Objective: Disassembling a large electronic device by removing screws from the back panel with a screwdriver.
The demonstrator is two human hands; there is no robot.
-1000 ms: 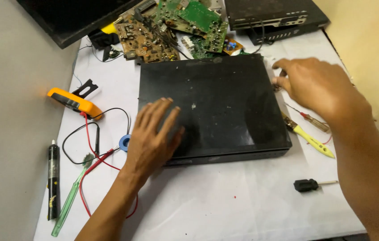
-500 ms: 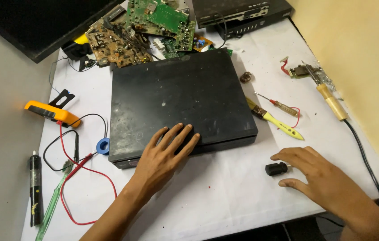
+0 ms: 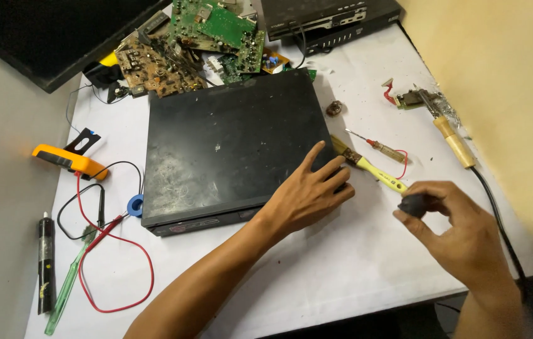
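A flat black electronics box [image 3: 229, 144] with a dusty, scratched lid lies in the middle of the white table [image 3: 341, 276]. My left hand [image 3: 309, 193] rests flat on its near right corner, fingers spread. To the right, above the table, my right hand [image 3: 461, 232] pinches a short black screwdriver handle [image 3: 413, 204] between thumb and fingers. A yellow-handled brush [image 3: 372, 167] and a thin red-wired probe [image 3: 384, 149] lie just beyond it.
Bare circuit boards [image 3: 185, 44] are piled at the back, beside another black unit [image 3: 329, 19]. A soldering iron [image 3: 451, 139] lies at the right by the yellow wall. An orange multimeter [image 3: 69, 161], red and black leads [image 3: 112, 263], a black pen-shaped tool [image 3: 44, 260] and a green tool [image 3: 65, 292] sit left.
My right hand left the box's far right edge, came down to the near right and picked the black screwdriver handle off the table. My left hand slid right along the box's front edge.
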